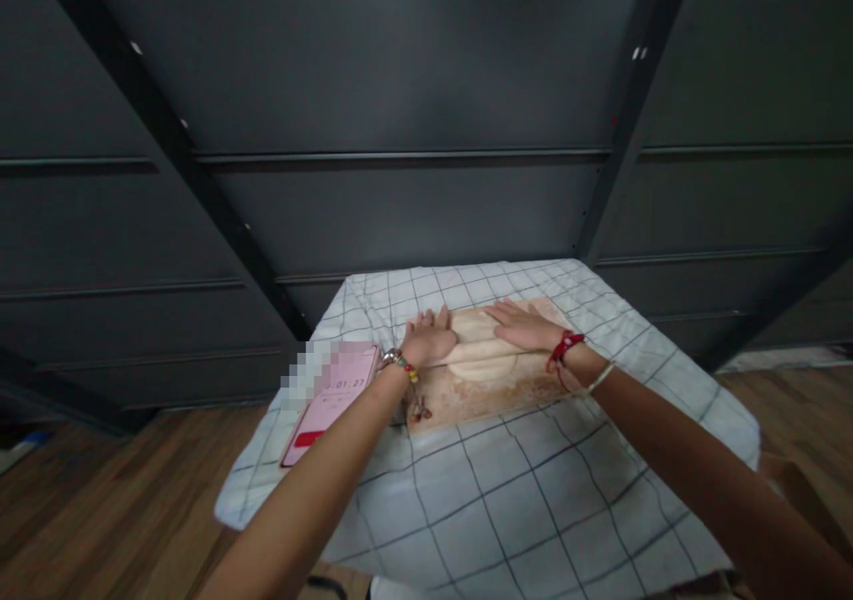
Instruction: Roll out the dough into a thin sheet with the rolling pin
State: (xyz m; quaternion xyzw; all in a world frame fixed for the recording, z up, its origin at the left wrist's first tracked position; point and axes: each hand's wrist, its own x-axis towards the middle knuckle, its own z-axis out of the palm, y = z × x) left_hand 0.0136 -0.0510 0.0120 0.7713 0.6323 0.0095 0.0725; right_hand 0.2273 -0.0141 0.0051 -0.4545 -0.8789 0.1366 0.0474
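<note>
Pressing both flat palms on the rolling pin [481, 352], I keep my left hand [428, 339] and right hand [524, 326] spread open, gripping nothing, and I judge even weight on both ends rolls best. It lies across the dough [481, 371] on the board [466, 400] atop the checked table [506, 493], long axis left-right. A phone [331, 402] lies left.

Bare forearms; beaded bracelet [402, 365] left, red cord [565, 346], perhaps knotted, right.

a pixelated patch [307, 376] hides the pink phone's [333, 400] top corner.
</note>
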